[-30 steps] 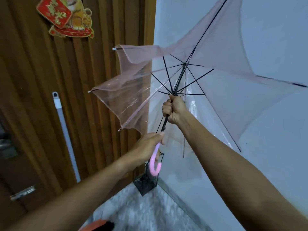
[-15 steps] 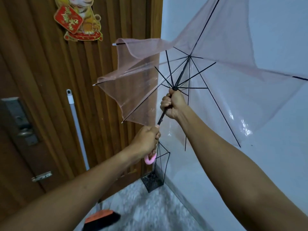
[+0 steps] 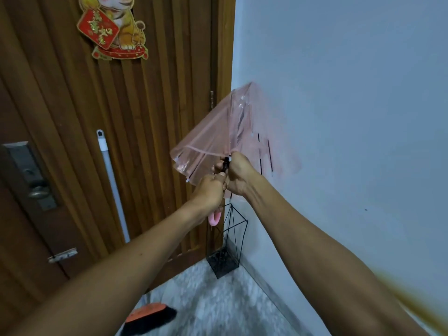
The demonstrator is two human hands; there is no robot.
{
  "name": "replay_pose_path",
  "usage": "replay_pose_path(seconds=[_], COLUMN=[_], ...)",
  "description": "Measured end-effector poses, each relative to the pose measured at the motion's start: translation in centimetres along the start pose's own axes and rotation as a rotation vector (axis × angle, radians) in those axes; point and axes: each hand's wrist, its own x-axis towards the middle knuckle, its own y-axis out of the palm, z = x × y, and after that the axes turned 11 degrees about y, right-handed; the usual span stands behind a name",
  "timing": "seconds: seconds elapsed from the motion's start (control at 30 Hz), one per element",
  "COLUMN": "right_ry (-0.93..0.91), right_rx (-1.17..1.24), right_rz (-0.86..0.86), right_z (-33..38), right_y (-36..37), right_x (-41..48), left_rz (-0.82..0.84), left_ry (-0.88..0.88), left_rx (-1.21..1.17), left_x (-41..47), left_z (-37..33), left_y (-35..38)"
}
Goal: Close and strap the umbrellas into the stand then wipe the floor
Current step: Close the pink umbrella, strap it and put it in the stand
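Though the gold characters [image 3: 98, 30] on the tiger decoration [image 3: 126, 32] cannot be read, the half-folded umbrella [image 3: 213, 134] is held above the stand [image 3: 229, 241], its handle [image 3: 214, 218] gripped by the left hand [image 3: 209, 191], its shaft [image 3: 226, 163] by the right hand [image 3: 240, 178].

Dim, even indoor light; soft overall, motion-blurred floor [image 3: 218, 299], wide-angle edge bending.
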Motion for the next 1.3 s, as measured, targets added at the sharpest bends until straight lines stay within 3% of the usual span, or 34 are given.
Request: replay_pose_path(seconds=[0.2, 0.33, 0.57, 0.7, 0.8, 0.97, 1.1, 1.17, 1.3], right_ry=[-0.004, 0.005, 0.058, 0.084, -0.007, -0.167, -0.078, -0.122, -0.304], right_rx=[-0.007, -0.15, -0.277, -0.644, -0.817, -0.676, -0.508, -0.38, -0.173], right_rz=[0.051, 0.033, -0.018, -0.001, -0.128, -0.345, -0.265, -0.229, -0.409], right_z=[-1.6, -2.0, -3.1, -2.1, -0.1, 3.0, 4.6, 4.6, 4.2], right_y=[-0.7, -1.1, -0.8, -2.8, -4.6, -5.1, -3.6, -2.3, -1.3], right_x=[-0.9, -1.7, -3.8, -6.2, -7.4, -7.3, -7.4, -6.7, -4.3], left_rz=[0.021, 0.074, 0.031, -0.049, -0.084, -0.074, 0.004, 0.038, 0.054], left_ry=[0.04, 0.076, 0.025, 0.002, -0.012, 0.102, 0.252, 0.365, 0.574], left_rx=[0.081, 0.12, -0.046, 0.033, 0.071, 0.167, 0.181, 0.203, 0.328], left_x=[-0.2, -0.2, 0.9, 1.6, 1.4, -0.5, -2.0, -2.4, -2.9], left_z=[0.9, 1.6, 2.2, 2.1, 1.9, 0.8, 0.0, -0.1, -0.7], left_y=[0.4, 0.0, -1.8, -2.5, -2.3, -1.0, 0.1, 1.0, 1.0])
